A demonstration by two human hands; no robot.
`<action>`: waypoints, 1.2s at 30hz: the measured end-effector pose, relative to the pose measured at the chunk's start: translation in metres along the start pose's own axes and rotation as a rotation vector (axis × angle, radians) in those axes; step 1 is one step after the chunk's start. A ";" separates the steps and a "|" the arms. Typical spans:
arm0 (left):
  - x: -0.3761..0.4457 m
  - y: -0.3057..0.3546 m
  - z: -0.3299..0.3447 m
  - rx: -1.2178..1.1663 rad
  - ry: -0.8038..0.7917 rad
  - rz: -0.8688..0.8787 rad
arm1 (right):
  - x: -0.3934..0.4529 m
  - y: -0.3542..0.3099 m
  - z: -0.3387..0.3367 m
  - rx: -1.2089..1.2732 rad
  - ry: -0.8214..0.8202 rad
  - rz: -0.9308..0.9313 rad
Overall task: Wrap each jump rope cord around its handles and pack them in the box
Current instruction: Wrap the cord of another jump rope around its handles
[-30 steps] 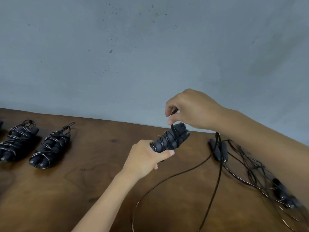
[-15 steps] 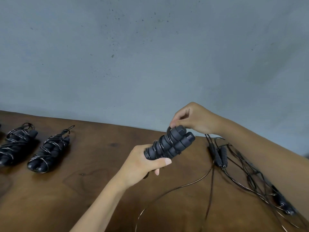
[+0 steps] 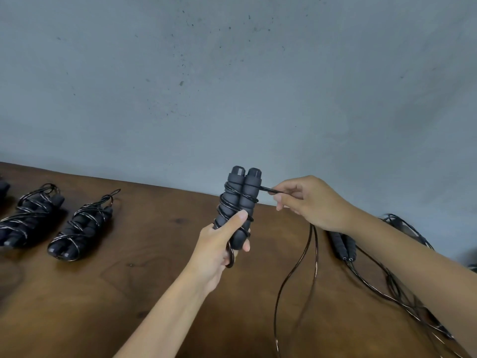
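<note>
Pair of black foam handles (image 3: 241, 202) held upright side by side above the brown wooden table (image 3: 154, 293), caps up, just in front of the table's far edge where it meets the grey wall (image 3: 232, 86). Several turns of thin black cord (image 3: 296, 275) already wound around the handles; loose remainder dropping from beside them in two strands to the tabletop and off the near edge. Left hand (image 3: 219, 244) curled tightly around the lower half of the handles, thumb pressed flat along the front over the windings, a small cord loop sticking out under the palm. Right hand (image 3: 312, 200) just to the right of the handles, thumb and forefinger pinched narrow on the taut cord near the upper caps, other fingers loosely folded. Well to the left of the handles, two finished wrapped bundles (image 3: 80, 228) lying on the table, with open bare wood between. To the right, beyond the right forearm, an unwrapped rope's handles (image 3: 344, 248) lying amid tangled cord near the far edge.
</note>
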State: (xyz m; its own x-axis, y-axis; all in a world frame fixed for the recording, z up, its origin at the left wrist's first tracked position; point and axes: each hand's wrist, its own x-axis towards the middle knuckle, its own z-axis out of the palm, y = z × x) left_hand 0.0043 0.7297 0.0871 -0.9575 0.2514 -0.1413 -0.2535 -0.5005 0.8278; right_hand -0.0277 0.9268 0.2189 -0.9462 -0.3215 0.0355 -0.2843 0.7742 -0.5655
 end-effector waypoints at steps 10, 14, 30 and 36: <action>0.010 0.002 0.006 -0.039 0.117 -0.104 | -0.007 -0.008 -0.018 -0.241 0.157 0.020; 0.010 0.002 0.004 0.016 0.145 -0.136 | -0.013 -0.015 -0.034 -0.383 0.150 -0.005; 0.001 0.028 0.021 0.641 -0.140 -0.179 | -0.005 -0.056 -0.061 -0.755 0.005 -0.268; -0.006 0.044 0.026 0.817 -0.263 -0.132 | 0.002 -0.045 -0.069 -0.397 -0.037 -0.200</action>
State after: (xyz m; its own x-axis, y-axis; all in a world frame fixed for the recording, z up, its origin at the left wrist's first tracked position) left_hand 0.0029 0.7278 0.1383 -0.8389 0.4991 -0.2169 -0.0856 0.2726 0.9583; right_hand -0.0274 0.9288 0.3009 -0.8626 -0.4997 0.0788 -0.5050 0.8418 -0.1905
